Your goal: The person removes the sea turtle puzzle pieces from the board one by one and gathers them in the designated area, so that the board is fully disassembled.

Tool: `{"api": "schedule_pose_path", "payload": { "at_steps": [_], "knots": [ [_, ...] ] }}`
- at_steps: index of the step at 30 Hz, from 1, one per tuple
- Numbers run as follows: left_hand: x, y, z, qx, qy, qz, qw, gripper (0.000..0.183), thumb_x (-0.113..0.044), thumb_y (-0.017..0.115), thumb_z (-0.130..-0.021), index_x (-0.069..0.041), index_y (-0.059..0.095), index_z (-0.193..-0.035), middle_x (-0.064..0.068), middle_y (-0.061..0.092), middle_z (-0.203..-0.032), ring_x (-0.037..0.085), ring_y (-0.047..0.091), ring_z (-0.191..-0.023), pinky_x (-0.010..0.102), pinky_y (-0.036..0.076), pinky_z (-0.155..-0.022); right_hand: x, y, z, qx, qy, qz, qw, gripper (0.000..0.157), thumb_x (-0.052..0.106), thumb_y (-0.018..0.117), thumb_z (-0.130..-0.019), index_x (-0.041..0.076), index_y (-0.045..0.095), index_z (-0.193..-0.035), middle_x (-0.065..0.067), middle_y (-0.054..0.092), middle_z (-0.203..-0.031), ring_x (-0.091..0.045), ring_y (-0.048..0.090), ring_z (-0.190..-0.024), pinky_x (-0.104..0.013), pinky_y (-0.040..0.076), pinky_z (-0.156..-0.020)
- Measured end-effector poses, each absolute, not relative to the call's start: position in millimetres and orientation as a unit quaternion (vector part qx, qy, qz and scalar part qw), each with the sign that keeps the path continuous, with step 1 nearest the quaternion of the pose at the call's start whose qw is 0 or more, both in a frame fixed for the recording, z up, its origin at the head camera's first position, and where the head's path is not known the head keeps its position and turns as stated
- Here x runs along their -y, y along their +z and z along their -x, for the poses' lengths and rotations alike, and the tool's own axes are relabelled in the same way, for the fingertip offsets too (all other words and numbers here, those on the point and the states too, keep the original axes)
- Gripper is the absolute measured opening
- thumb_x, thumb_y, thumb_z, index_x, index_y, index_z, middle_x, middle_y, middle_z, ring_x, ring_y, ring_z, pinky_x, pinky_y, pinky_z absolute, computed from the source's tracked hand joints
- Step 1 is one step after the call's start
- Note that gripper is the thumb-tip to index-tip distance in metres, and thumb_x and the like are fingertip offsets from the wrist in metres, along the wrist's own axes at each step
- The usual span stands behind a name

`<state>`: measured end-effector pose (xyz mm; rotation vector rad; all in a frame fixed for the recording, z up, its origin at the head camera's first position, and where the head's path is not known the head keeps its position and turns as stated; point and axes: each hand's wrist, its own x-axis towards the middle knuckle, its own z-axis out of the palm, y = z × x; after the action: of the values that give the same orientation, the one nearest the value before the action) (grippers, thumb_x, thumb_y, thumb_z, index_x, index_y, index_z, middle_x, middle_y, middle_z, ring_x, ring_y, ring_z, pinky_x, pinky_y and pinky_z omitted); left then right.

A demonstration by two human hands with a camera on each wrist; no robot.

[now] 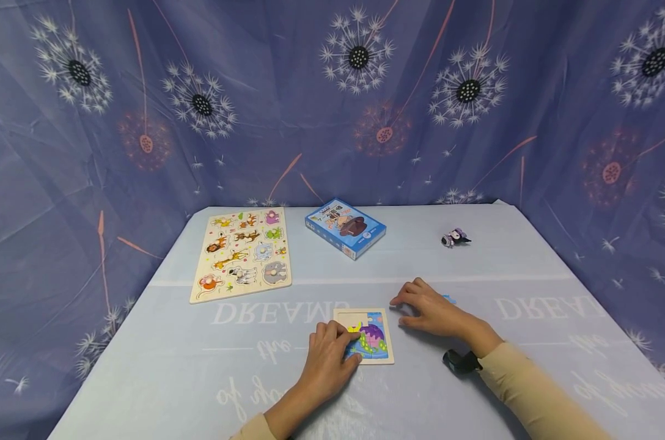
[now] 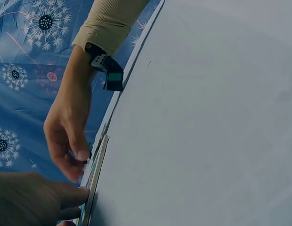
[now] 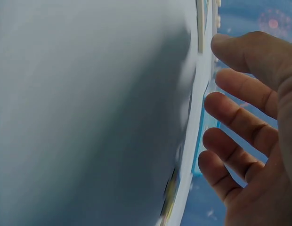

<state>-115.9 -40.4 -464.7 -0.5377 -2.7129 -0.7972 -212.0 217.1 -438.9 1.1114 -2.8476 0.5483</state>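
Note:
A small square wooden jigsaw puzzle (image 1: 389, 353) lies on the table, with purple, green and blue pieces in its frame. Bare wood shows in its upper left part. My left hand (image 1: 328, 354) rests at the puzzle's left side, its index finger reaching over the pieces and its thumb near the lower left edge. Just right of the puzzle, my right hand (image 1: 434, 311) is held over the table with fingers spread and nothing in them, as the right wrist view confirms. A small blue puzzle piece (image 1: 449, 299) shows partly behind the right hand.
A wooden animal peg puzzle board (image 1: 241, 253) lies at the back left. Near it is a blue box (image 1: 346, 227) with printed pictures. A small black and purple figurine (image 1: 456, 238) lies at the back right. A dandelion-patterned cloth (image 1: 288, 110) hangs behind the table.

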Motion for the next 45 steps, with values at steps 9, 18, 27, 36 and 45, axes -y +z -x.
{"api": "schedule_pose_path", "payload": {
  "at_steps": [9, 18, 27, 36, 45],
  "knots": [
    [31, -458, 117, 0.925, -0.291, 0.197, 0.143, 0.030, -0.021, 0.072, -0.074, -0.014, 0.073, -0.103, -0.004, 0.051, -0.093, 0.013, 0.039, -0.091, 0.032, 0.030, -0.078, -196, -435, 217, 0.908, 0.175, -0.380, 0.013, 0.032, 0.030, 0.073, -0.080, 0.022, 0.066, -0.111, 0.010, 0.058, -0.105, -0.007, 0.042, -0.098, -0.033, 0.042, -0.087],
    [24, -461, 116, 0.928, -0.278, 0.204, 0.142, 0.027, -0.024, 0.073, -0.075, -0.016, 0.073, -0.101, -0.004, 0.051, -0.093, 0.012, 0.040, -0.090, 0.031, 0.030, -0.077, -183, -430, 222, 0.903, 0.169, -0.396, -0.015, 0.031, 0.031, 0.072, -0.081, 0.023, 0.067, -0.110, 0.012, 0.057, -0.106, -0.007, 0.041, -0.101, -0.034, 0.043, -0.089],
    [22, -463, 116, 0.930, -0.263, 0.207, 0.151, 0.028, -0.024, 0.073, -0.075, -0.017, 0.073, -0.102, -0.005, 0.051, -0.092, 0.011, 0.040, -0.088, 0.030, 0.029, -0.075, -174, -424, 227, 0.893, 0.147, -0.418, -0.082, 0.031, 0.031, 0.070, -0.084, 0.033, 0.065, -0.114, 0.010, 0.056, -0.106, -0.008, 0.040, -0.098, -0.032, 0.041, -0.086],
    [21, -466, 114, 0.932, -0.257, 0.209, 0.148, 0.029, -0.025, 0.073, -0.076, -0.018, 0.072, -0.103, -0.005, 0.051, -0.093, 0.011, 0.040, -0.089, 0.030, 0.029, -0.075, -172, -422, 229, 0.887, 0.106, -0.435, -0.111, 0.034, 0.033, 0.069, -0.084, 0.039, 0.064, -0.116, 0.012, 0.053, -0.106, -0.007, 0.040, -0.094, -0.028, 0.038, -0.082],
    [19, -465, 115, 0.932, -0.252, 0.212, 0.153, 0.028, -0.026, 0.073, -0.076, -0.017, 0.073, -0.103, -0.005, 0.051, -0.093, 0.012, 0.040, -0.090, 0.031, 0.030, -0.076, -170, -419, 231, 0.886, 0.099, -0.435, -0.124, 0.029, 0.031, 0.070, -0.084, 0.037, 0.065, -0.112, 0.012, 0.053, -0.108, -0.008, 0.041, -0.098, -0.032, 0.040, -0.087]
  ]
}}
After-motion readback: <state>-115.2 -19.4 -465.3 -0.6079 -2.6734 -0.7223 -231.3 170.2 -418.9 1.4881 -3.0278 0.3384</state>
